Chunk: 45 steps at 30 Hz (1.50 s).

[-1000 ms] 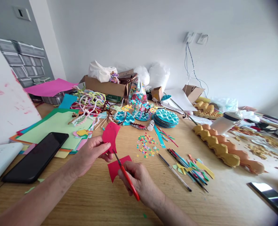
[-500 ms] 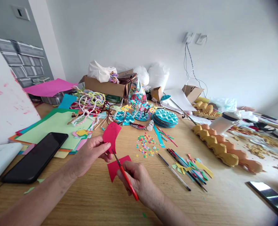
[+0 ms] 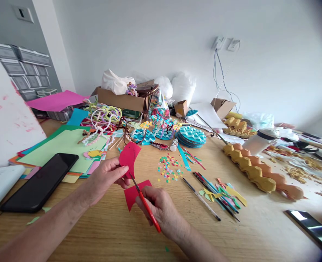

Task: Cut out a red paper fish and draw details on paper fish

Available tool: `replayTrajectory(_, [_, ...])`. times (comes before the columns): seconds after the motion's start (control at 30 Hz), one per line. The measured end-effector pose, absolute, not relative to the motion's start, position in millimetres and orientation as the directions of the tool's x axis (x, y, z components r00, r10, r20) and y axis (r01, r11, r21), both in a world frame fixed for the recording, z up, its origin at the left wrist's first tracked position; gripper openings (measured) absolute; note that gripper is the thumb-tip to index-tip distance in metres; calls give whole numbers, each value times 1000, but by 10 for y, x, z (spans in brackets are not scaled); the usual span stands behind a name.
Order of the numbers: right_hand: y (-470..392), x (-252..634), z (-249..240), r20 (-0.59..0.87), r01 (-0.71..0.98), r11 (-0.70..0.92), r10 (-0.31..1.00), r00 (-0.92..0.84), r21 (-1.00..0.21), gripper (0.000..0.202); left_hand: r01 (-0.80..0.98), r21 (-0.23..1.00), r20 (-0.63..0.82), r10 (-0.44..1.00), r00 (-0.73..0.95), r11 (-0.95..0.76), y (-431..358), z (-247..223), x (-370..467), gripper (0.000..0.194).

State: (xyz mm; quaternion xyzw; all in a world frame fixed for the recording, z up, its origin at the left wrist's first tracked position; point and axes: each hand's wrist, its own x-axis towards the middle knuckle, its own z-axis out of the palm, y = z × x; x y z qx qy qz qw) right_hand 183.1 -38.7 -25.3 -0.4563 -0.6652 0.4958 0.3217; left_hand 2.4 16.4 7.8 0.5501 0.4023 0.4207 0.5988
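Observation:
A piece of red paper, cut along a curve, is pinched between the thumb and fingers of my left hand. Faint pencil lines show on its upper part. My right hand grips red-handled scissors, whose blades point up and left and meet the paper's lower edge. Just beneath the scissors lies another red paper piece, partly covered by them and by my right fingers.
A black phone rests by stacked coloured paper on the left. Confetti dots, pencils and paper scraps lie right of my hands. Beyond them are an egg-carton strip, a white bottle and blue scalloped discs.
The red paper has shifted very slightly in my left hand. Both hands and the scissors stay almost where they were.

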Motion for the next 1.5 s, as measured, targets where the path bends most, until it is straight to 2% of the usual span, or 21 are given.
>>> replayTrajectory(0.37, [-374,1833,-258,-21,288,91,930,-367,-953,30,-17,999,32,936,352,-27,196,35,-29,23])
replayTrajectory(1.5, [-383,1839,-220,-4,324,125,929,-370,-938,36,-25,999,-37,937,348,48,129,94,36,28])
